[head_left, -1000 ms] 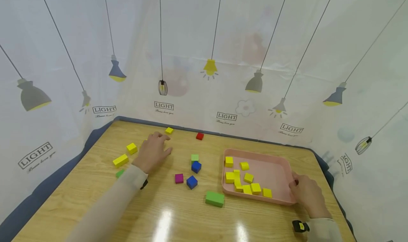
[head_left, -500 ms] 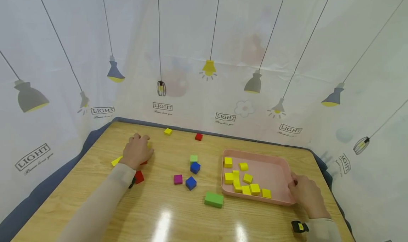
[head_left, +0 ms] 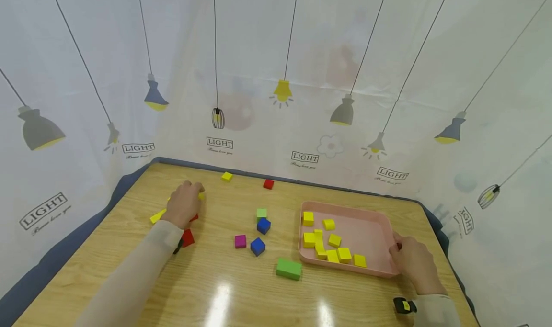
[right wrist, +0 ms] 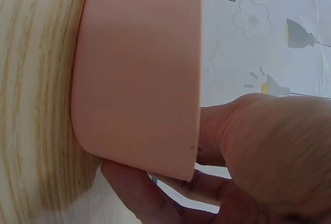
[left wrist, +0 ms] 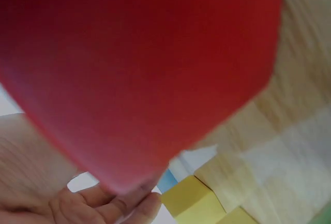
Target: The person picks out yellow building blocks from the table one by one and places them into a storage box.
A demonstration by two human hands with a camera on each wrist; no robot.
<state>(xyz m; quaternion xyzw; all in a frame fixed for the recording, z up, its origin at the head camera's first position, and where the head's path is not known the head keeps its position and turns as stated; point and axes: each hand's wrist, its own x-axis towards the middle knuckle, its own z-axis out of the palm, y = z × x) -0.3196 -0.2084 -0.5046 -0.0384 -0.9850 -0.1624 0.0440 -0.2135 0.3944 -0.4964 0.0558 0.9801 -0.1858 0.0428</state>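
Observation:
In the head view my left hand [head_left: 184, 205] reaches over the left part of the table, with a yellow block [head_left: 201, 196] at its fingertips, mostly covered. The left wrist view shows curled fingers [left wrist: 147, 206] against that yellow block [left wrist: 194, 203]. A large red block face fills much of that view; red blocks [head_left: 187, 238] lie beside and under the wrist. A long yellow block [head_left: 157, 216] is partly covered by the hand. My right hand [head_left: 414, 260] grips the right end of a pink tray [head_left: 375, 212], fingers below the rim. Several yellow blocks [head_left: 344, 255] lie in the tray.
Mid-table are blue blocks [head_left: 258, 246], a light green block [head_left: 261, 214], a magenta block [head_left: 240, 241] and a long green block [head_left: 289, 269]. A yellow block [head_left: 226, 176] and a red block [head_left: 268, 184] sit near the back edge, before a printed curtain [head_left: 276, 140].
My left hand has moved left from mid-table, uncovering red blocks by the wrist; over the last half second its fingers have closed in at a yellow block. The right hand stays at the tray.

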